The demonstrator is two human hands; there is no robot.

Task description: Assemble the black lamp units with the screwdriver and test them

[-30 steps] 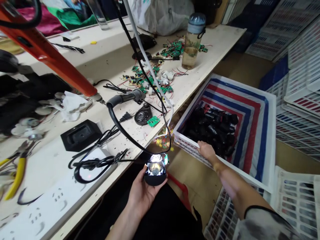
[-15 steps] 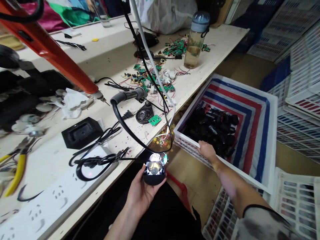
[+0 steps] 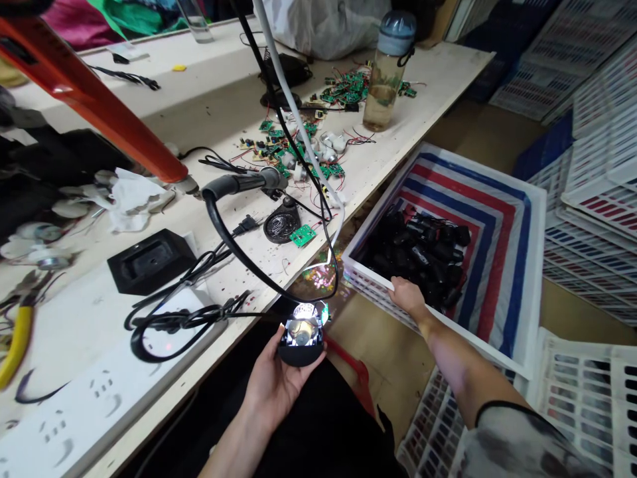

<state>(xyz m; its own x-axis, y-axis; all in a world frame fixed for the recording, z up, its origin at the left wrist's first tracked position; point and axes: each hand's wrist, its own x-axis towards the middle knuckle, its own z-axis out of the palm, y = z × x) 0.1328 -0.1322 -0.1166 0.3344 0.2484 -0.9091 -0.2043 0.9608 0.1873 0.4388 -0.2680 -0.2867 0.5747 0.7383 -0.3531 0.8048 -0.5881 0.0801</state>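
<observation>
The fingers of the left hand (image 3: 281,388) are curled around the sides and underside of an opened black housing (image 3: 300,355), open face up, off the bench (image 3: 423,89). A small green board shows at its upper right. Whether the inner parts are fastened cannot be told; if they are loose, a tilt of the palm could spill them or strain their leads.

The fingers of the right hand (image 3: 408,297) are hooked over the near rim of the white crate (image 3: 536,265). With the arms spread and each hand committed, a hard pull could jerk the crate, jolt the black devices (image 3: 423,255) inside and unsettle the left grip.

Just above the housing hangs a black cable loop (image 3: 239,257); a lift could snag it. A green circuit board (image 3: 302,235) lies near the bench edge beside a black round part (image 3: 281,223); a dragged cable could sweep it off. Farther out, the bottle (image 3: 385,79) stands among boards; a knock could wet them if its lid leaks.
</observation>
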